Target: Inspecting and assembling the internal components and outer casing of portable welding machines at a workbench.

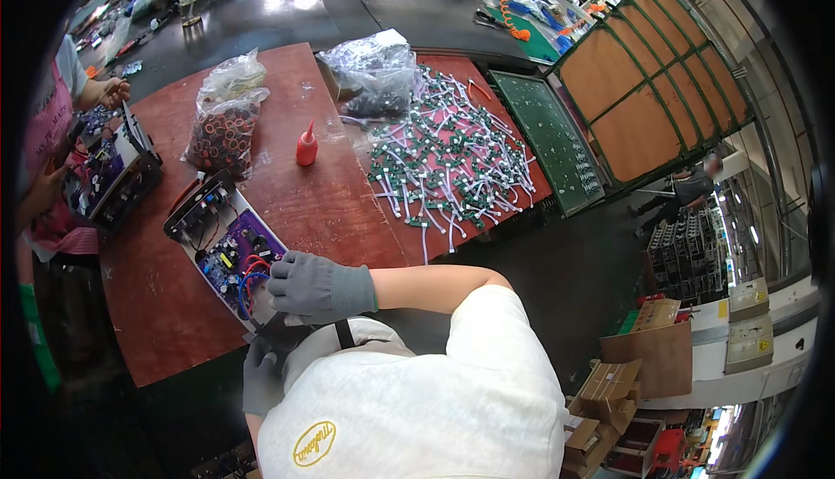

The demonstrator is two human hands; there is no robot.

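Bulging bag [224,118] — red-black rings inside

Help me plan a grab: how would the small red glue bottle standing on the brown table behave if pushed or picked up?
The red bottle stands upright on a narrow base with a tapered nozzle, so a sideways push would probably tip it. It looks small and plastic, so likely light and somewhat squeezable. Once on its side, its round body may roll across the table.
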